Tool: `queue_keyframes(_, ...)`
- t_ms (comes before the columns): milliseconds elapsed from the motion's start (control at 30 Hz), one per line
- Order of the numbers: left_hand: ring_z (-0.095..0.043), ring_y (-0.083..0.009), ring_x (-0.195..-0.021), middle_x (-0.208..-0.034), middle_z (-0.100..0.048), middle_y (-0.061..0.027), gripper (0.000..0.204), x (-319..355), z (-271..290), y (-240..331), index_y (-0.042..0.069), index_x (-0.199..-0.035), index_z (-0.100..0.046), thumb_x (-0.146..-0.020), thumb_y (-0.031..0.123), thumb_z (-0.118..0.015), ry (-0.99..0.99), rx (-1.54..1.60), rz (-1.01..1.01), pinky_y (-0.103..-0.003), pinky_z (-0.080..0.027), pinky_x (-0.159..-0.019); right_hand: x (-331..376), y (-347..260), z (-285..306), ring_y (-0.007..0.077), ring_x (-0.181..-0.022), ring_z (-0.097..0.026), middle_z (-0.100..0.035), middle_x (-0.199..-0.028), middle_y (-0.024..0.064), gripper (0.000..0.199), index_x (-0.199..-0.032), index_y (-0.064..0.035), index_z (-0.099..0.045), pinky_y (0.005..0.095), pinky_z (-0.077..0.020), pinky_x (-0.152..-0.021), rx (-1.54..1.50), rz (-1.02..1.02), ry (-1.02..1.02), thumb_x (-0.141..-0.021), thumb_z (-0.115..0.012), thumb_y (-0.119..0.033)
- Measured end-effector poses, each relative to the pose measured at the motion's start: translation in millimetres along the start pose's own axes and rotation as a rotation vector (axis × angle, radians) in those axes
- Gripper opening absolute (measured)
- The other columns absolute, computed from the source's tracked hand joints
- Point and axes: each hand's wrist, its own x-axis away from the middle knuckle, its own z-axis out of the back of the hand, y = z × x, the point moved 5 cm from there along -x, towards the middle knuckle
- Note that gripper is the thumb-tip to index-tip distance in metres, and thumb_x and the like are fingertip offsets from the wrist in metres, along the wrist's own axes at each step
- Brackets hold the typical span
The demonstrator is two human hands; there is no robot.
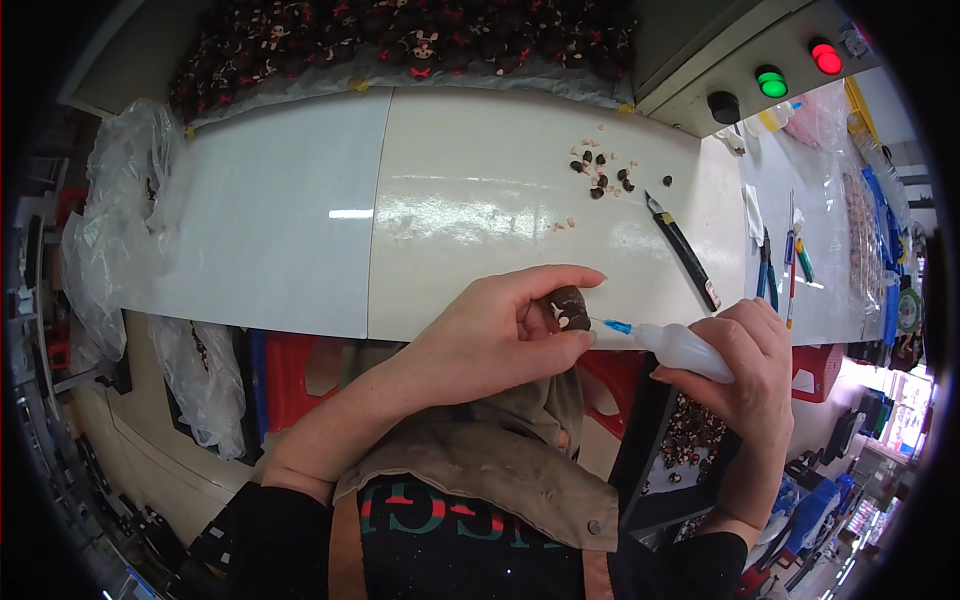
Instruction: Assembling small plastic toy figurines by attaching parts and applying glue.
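Between the fingers of my left hand (500, 330) is a small dark brown figure piece (569, 309) with a pale patch on it. My right hand (745, 365) grips a white squeeze bottle (685, 352) with a blue needle tip (618, 327). The thin needle points left at the dark piece, close to it; whether they touch is too small to tell. Both hands are over the table's front edge. Beyond them lie a utility knife (684, 250) and a scatter of small dark and pinkish parts (600, 175).
Many dark figures with red bows (420, 45) fill a sheet at the back. A control panel with lit buttons (771, 82) juts in at upper right. Pliers (767, 270) and pen-like tools (791, 250) lie at right. Clear plastic bags (125, 210) hang at left.
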Motion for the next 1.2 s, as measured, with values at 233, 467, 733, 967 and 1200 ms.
queue_keyframes(233, -0.043, 0.0028, -0.063, -0.077, -0.049, 0.0069, 0.046, -1, 0, 0, 0.002, -0.126, -0.049, -0.082, 0.001, -0.06, -0.004, 0.0, 0.0, -0.014, -0.036, -0.056, 1, 1, -2, 0.0196, -0.057, -0.049, -0.047, -0.063, 0.0023, 0.038, -0.073, -0.0078, -0.057, 0.0315, -0.0347, -0.053, -0.01, -0.01, 0.007, -0.057, -0.078, -0.035)
queue_keyframes(467, -0.043, 0.0027, -0.063, -0.077, -0.049, 0.0071, 0.045, -1, 1, 1, 0.002, -0.126, -0.049, -0.082, 0.001, -0.06, -0.003, -0.004, 0.017, -0.014, -0.036, -0.056, 2, 3, -4, 0.0191, -0.057, -0.047, -0.047, -0.063, 0.0016, 0.037, -0.072, -0.0084, -0.058, 0.0315, -0.0341, -0.053, -0.016, -0.018, 0.013, -0.057, -0.078, -0.035)
queue_keyframes(733, -0.043, 0.0026, -0.064, -0.078, -0.049, 0.0067, 0.045, -8, -1, 2, 0.002, -0.126, -0.049, -0.082, 0.001, -0.059, -0.001, -0.011, -0.001, -0.014, -0.035, -0.056, 4, 13, -6, 0.0195, -0.057, -0.048, -0.048, -0.064, 0.0016, 0.037, -0.073, -0.0083, -0.059, 0.0319, -0.0351, -0.053, -0.039, -0.029, 0.016, -0.057, -0.078, -0.036)
queue_keyframes(967, -0.042, 0.001, -0.063, -0.077, -0.048, 0.0058, 0.044, -8, -5, 3, 0.001, -0.125, -0.049, -0.082, 0.004, -0.06, -0.018, -0.04, -0.027, -0.015, -0.036, -0.057, 37, 58, -7, 0.0189, -0.065, -0.053, -0.055, -0.073, 0.0065, 0.034, -0.083, -0.0028, -0.06, 0.029, -0.0415, -0.062, -0.535, -0.294, 0.189, -0.064, -0.078, -0.025)
queue_keyframes(1200, -0.041, 0.0007, -0.064, -0.08, -0.047, 0.0052, 0.046, -11, -24, -1, 0.004, -0.125, -0.05, -0.082, 0.007, -0.065, 0.058, -0.03, -0.108, -0.015, -0.039, -0.059, 56, 170, -22, 0.0136, -0.095, -0.056, -0.059, -0.103, 0.0087, 0.034, -0.116, 0.0014, -0.046, 0.0263, -0.0446, -0.084, -0.673, -0.615, 0.496, -0.087, -0.06, -0.009)
